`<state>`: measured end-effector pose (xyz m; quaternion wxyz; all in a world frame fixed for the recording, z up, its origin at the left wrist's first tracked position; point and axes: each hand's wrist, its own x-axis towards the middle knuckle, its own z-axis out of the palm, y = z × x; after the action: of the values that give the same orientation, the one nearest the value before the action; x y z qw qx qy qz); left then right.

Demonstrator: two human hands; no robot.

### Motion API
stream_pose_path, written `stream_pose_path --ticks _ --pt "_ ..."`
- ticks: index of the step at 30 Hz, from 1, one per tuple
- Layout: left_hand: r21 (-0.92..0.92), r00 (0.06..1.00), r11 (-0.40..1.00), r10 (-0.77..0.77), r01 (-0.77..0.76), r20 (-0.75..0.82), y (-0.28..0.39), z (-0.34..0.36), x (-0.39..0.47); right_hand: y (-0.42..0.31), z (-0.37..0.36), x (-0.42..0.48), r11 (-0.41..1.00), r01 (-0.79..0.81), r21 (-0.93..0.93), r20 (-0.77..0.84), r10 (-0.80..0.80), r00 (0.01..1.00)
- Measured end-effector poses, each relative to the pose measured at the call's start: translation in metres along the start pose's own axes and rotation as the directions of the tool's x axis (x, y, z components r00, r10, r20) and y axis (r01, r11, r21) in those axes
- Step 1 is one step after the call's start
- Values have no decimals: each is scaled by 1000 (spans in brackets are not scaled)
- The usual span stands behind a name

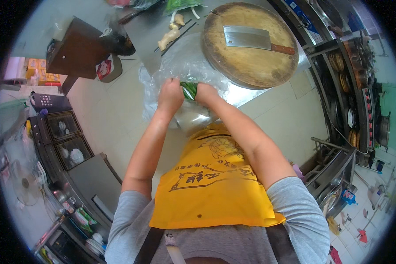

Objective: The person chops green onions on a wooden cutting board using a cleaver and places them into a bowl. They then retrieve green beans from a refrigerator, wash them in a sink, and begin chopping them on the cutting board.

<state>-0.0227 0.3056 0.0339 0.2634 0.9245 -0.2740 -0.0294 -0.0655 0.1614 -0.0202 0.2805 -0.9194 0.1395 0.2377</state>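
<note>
A bundle of long green vegetable stalks or leaves (189, 90) is stretched between my two hands. My left hand (170, 94) grips its left end with closed fingers. Closed around the right end is my right hand (207, 93). Beneath the hands, a clear plastic bag or sheet (188, 59) lies crumpled on the metal tabletop (145, 39). Between my forearms, near the apron, is a shiny rounded surface (196, 120); whether it is metal or plastic I cannot tell.
A round wooden chopping block (247, 69) carries a cleaver (249, 37) to the right. Ginger root (169, 39) and a pair of dark chopsticks (178, 38) lie behind the plastic. A brown wooden box (76, 49) stands left; metal shelving (331, 76) stands right.
</note>
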Motion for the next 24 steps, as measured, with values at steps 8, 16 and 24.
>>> stream_pose_path --ticks 8,16,24 --pt "-110 999 993 -30 34 38 0 -8 -1 22 -9 23 996 -83 -40 166 88 982" --pt "-163 999 986 -5 13 49 -3 -5 2 4 12 13 994 -95 -58 -26 93 995" --pt "-219 996 975 -15 35 92 6 -16 1 26 -24 29 981 -179 72 264 154 952"
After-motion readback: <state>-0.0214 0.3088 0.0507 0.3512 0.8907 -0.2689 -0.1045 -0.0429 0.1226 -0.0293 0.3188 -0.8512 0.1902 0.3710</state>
